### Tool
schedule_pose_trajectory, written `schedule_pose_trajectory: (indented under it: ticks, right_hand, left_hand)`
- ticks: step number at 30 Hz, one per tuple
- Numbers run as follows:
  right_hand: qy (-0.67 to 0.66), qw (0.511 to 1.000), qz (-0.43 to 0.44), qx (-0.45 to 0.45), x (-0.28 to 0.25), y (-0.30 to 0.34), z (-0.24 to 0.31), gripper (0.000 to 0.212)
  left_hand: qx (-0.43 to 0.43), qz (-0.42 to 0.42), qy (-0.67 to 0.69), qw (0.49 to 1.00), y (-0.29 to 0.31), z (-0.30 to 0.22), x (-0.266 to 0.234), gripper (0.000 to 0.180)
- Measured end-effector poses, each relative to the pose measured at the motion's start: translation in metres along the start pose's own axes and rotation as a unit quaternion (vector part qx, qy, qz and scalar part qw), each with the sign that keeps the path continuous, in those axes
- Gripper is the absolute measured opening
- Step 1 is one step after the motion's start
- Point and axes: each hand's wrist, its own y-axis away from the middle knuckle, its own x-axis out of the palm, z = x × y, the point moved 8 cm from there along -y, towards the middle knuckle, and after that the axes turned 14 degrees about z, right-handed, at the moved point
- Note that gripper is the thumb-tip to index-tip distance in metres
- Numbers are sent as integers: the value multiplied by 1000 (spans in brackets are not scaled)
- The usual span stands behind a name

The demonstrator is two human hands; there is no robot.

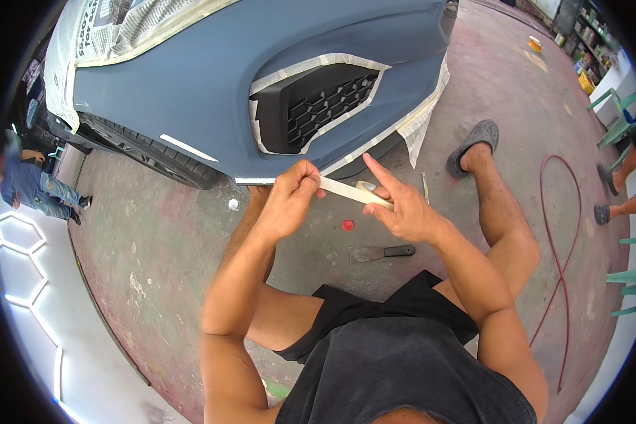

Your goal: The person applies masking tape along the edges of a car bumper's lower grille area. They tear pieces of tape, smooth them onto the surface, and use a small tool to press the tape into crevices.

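In front of a blue-grey car bumper (pixel 191 78), my left hand (pixel 295 196) is closed in a pinch on the end of a strip of masking tape (pixel 345 189). The strip stretches tight across to my right hand (pixel 407 210), which grips the tape roll (pixel 365 186) with its index finger pointing out. Most of the roll is hidden by that hand. Both hands are just below the bumper's lower edge. Pale tape frames the black grille (pixel 325 106), and masking paper (pixel 417 134) hangs from the bumper's right edge.
Beneath my hands, a putty knife (pixel 381 253) and a red cap (pixel 348 225) lie on the concrete floor (pixel 148 283). A red hose (pixel 562 268) loops at right, near green chairs (pixel 632 290). Another person (pixel 39 184) stands far left. A tire (pixel 148 152) sits under the bumper's left side.
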Motion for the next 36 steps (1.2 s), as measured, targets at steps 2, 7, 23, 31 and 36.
schedule_pose_trajectory:
  ticks: [2,7,23,31,36]
  right_hand:
    - [-8,999,22,21,2,0,5,94]
    - [-2,999,45,-5,11,-9,22,90]
    - [-161,983,-36,-79,1,-57,-2,19]
    - [-206,977,15,-57,5,-67,-23,18]
    - [-206,978,29,-5,10,-67,-27,21]
  left_hand:
    - [62,-5,217,974,-1,6,9,9]
    - [151,-93,234,956,19,3,35,40]
    - [97,-201,-201,954,29,-50,13,54]
    - [89,-147,-44,984,12,-27,4,33]
    - [69,-150,40,985,12,-6,-3,27]
